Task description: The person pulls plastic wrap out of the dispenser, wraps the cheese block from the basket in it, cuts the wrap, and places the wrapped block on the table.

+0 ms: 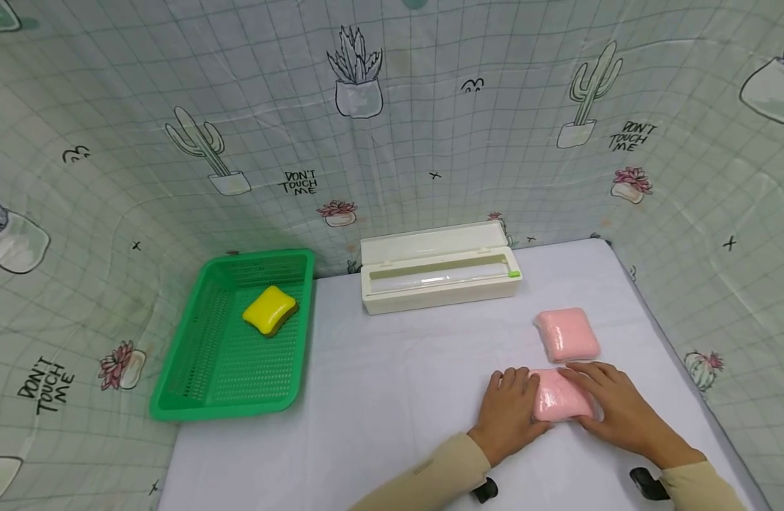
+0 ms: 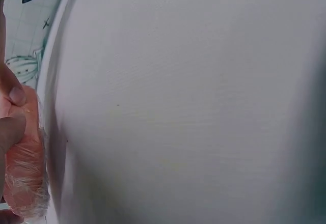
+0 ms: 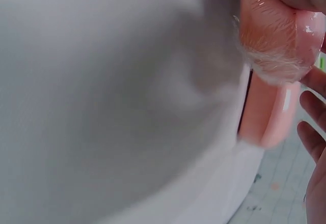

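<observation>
- In the lower right of the head view, a film-wrapped pink block (image 1: 561, 395) is lying on the white-covered tabletop (image 1: 392, 397) between two hands.
- The left hand (image 1: 508, 410) is holding the block's left side, its grip closing with the fingers lying along that side and the thumb reaching the near edge.
- The right hand (image 1: 622, 410) is pinching the block's right side, its index finger resting on the far edge and its thumb pressing the near edge.
- In the left wrist view, the block is showing at the lower left, wrinkled clear film covering its end and thumbs pressing against it.
- A second pink block (image 1: 568, 334), smooth and shiny, is lying just above the wrapped one in the head view.
- A long white box (image 1: 439, 301) is standing at centre, its lid (image 1: 433, 243) leaning open; a roll (image 1: 439, 277) is lying inside, with a small green piece (image 1: 514, 274) showing at its right end.
- At the left of the frame, a green basket (image 1: 232, 369) is holding a yellow block (image 1: 268, 309).
- A cactus-printed cloth (image 1: 417, 128) is hanging across the top.
</observation>
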`<action>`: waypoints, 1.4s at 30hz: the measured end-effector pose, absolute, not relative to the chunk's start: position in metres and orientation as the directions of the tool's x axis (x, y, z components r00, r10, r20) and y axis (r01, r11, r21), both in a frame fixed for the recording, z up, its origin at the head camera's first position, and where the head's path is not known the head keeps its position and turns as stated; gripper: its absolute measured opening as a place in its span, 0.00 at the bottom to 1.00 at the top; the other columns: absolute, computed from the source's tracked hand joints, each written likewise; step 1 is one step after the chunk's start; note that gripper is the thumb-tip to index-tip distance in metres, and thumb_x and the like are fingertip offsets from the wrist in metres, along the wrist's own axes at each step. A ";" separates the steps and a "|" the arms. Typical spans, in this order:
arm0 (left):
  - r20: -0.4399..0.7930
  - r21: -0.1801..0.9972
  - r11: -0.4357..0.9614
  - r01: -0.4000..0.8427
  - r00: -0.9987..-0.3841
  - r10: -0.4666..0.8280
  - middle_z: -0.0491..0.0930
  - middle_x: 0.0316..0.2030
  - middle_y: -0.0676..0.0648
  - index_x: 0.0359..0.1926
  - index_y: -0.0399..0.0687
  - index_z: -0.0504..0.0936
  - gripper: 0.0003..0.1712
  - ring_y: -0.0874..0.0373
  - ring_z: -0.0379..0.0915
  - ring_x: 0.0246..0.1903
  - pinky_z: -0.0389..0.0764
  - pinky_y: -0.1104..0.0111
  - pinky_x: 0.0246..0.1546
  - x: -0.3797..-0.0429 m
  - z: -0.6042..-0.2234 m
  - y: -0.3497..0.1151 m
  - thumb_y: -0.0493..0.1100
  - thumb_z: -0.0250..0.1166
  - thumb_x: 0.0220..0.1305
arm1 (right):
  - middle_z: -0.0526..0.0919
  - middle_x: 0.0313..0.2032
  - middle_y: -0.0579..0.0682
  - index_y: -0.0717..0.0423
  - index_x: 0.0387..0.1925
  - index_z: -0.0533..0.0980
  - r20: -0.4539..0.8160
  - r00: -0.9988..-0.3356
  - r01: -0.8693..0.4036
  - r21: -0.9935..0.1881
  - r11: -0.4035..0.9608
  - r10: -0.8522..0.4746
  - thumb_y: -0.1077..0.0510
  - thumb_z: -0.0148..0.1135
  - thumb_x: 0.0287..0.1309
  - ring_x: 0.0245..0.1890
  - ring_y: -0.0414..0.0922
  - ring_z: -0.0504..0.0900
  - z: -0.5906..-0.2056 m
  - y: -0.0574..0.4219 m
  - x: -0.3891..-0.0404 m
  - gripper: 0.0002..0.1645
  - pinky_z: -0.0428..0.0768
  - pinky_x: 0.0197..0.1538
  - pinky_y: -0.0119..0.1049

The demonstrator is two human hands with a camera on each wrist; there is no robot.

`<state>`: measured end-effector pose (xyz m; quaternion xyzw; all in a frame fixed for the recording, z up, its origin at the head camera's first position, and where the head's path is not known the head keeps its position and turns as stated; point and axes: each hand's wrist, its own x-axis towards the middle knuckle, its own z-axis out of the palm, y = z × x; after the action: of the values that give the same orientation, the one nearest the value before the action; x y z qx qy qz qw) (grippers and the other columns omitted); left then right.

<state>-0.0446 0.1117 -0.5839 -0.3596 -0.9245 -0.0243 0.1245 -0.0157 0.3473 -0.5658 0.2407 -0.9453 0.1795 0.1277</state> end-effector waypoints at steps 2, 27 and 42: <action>0.242 -0.060 0.735 0.675 -0.704 0.667 0.75 0.56 0.57 0.63 0.58 0.76 0.45 0.62 0.70 0.55 0.69 0.68 0.59 -0.045 -0.584 0.119 0.82 0.65 0.57 | 0.80 0.58 0.56 0.56 0.63 0.77 0.326 -0.857 -0.490 -0.282 0.825 -0.398 0.57 0.86 0.30 0.55 0.57 0.74 -0.566 0.353 -0.013 0.51 0.68 0.51 0.54; 0.139 -0.219 0.704 0.676 -0.692 0.708 0.73 0.51 0.61 0.63 0.61 0.72 0.44 0.66 0.68 0.52 0.66 0.70 0.56 -0.047 -0.579 0.166 0.85 0.55 0.61 | 0.77 0.61 0.62 0.57 0.67 0.74 0.314 -0.895 -0.413 -0.317 0.854 -0.316 0.68 0.79 0.27 0.55 0.64 0.73 -0.577 0.390 -0.011 0.55 0.71 0.48 0.66; 0.190 -0.089 0.708 0.701 -0.685 0.703 0.76 0.61 0.59 0.70 0.64 0.76 0.32 0.63 0.71 0.59 0.69 0.67 0.60 -0.066 -0.580 0.105 0.72 0.55 0.75 | 0.73 0.63 0.62 0.57 0.66 0.74 0.318 -0.893 -0.419 -0.332 0.845 -0.318 0.61 0.71 0.38 0.57 0.65 0.70 -0.561 0.381 -0.020 0.45 0.65 0.50 0.63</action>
<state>-0.0662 0.1054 -0.5805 -0.3823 -0.9180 0.0047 0.1056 -0.0201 0.3808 -0.5610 0.1934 -0.9522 0.2001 0.1263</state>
